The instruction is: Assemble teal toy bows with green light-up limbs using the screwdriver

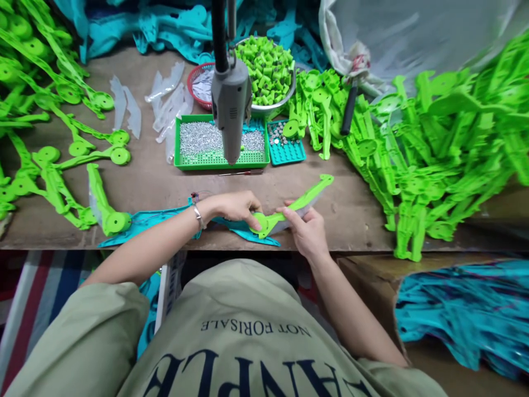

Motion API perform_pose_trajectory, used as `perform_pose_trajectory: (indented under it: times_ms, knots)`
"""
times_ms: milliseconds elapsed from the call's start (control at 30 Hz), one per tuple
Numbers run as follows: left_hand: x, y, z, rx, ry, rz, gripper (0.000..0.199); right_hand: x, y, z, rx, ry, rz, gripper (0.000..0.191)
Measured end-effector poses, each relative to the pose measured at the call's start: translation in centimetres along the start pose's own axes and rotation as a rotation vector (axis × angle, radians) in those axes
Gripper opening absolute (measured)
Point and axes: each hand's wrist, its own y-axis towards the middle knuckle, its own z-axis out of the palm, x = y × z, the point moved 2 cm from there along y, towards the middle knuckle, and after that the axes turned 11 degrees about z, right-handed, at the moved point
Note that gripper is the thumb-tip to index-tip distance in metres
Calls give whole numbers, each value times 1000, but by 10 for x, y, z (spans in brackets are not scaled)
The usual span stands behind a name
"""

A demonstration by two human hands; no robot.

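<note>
Head view shows the left hand with fingers gripping the round end of the green part, above the blue piece on the surface, while the right hand pinches its arm, where steady, even support seems wise.

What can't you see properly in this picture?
In the head view:
Curved green part: partly covered by the right hand.
Turquoise panel: partly hidden beneath the left forearm.
Red basket: right side behind the grey electric screwdriver.
Silver bits: too small to identify.
Boxed turquoise parts: cut off at right edge.
</note>
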Motion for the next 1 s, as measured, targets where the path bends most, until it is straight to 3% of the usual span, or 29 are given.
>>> perform_pose_trajectory:
  times_ms: [133, 233, 400, 567, 800, 1000]
  knots:
    - [8, 2, -5, -59, -281, 21, 40, -8, -11, 14, 233, -43, 168, 56]
    - [14, 3, -5, -83, -363, 43, 46, -18, -19, 23, 308, -67, 243, 48]
    - [20, 2, -3, -86, -300, 49, 52, -26, -25, 34, 266, -9, 265, 51]
    - [20, -3, -7, -54, -266, 43, 57, -16, -21, 31, 299, -5, 224, 52]
    - [23, -6, -7, -18, -251, 88, 56, -4, 1, 22, 104, 146, 38, 46]
    - [29, -5, -7, 28, -390, 103, 54, -7, 2, 23, 159, 158, 116, 48]
